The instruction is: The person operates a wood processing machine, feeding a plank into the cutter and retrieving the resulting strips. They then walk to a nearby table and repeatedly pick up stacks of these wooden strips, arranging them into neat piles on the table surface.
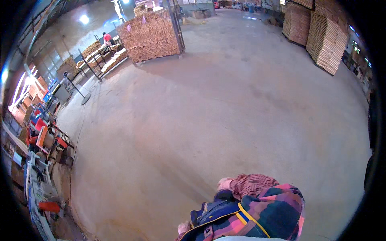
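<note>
My right hand (224,184) shows at the lower middle, just beyond a patterned reddish sleeve (257,185). It hangs over the bare grey floor (209,120), and its fingers are too small and blurred to make out. Close to the bottom edge is my left hand (184,227), partly covered by my dark blue apron (215,211) with yellow trim. I cannot see whether either hand holds anything. A plaid garment (277,207) covers my arm and body.
A tall stack of wood strips (150,36) stands far left of centre, near a person in red (107,37) at racks. More wood stacks (321,40) rise at the far right. Machines (46,138) line the left side, with a round-based stand (85,99) and a floor cable (74,152).
</note>
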A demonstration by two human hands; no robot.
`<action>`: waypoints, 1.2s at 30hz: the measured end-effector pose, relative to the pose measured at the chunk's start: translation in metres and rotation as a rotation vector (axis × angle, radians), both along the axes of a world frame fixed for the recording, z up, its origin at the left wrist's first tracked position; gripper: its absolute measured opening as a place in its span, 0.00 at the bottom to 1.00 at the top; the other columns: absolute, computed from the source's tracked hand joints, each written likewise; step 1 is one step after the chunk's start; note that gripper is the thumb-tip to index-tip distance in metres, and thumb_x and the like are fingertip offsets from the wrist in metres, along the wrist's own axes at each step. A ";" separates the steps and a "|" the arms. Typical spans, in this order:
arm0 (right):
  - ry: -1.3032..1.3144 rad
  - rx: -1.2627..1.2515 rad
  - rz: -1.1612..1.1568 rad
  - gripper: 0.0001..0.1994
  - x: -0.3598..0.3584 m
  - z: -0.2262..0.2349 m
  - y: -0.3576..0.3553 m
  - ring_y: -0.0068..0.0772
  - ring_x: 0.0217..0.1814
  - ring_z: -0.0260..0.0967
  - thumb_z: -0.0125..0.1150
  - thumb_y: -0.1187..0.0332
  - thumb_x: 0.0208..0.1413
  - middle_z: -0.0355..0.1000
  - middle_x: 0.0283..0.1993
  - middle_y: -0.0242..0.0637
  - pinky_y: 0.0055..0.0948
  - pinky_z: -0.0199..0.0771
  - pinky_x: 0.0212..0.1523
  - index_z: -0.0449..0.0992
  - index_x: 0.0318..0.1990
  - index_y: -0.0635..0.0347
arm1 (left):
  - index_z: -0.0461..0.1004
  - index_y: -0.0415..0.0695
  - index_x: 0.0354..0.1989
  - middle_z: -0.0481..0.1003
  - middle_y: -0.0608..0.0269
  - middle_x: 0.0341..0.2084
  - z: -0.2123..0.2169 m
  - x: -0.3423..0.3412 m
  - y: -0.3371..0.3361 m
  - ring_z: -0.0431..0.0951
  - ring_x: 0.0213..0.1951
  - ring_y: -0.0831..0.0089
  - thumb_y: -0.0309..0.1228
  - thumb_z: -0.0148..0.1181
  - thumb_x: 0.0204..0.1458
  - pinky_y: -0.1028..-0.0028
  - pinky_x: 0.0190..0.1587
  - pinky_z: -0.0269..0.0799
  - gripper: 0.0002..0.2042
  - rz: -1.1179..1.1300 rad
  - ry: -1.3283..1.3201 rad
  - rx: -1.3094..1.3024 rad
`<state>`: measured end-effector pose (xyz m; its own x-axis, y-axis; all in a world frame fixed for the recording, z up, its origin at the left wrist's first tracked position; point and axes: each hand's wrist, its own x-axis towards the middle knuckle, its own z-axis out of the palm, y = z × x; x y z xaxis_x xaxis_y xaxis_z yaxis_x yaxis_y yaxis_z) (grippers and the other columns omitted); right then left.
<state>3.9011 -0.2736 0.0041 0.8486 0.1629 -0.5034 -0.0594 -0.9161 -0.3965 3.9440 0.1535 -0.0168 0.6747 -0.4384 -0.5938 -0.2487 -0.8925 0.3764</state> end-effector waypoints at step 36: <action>-0.005 -0.129 0.503 0.13 1.124 -0.039 -0.039 0.45 0.54 0.71 0.55 0.62 0.53 0.74 0.51 0.38 0.46 0.75 0.48 0.79 0.45 0.42 | 0.80 0.45 0.35 0.80 0.53 0.28 -0.018 1.161 -0.054 0.81 0.31 0.62 0.35 0.58 0.51 0.69 0.34 0.76 0.10 -0.049 -0.541 -0.069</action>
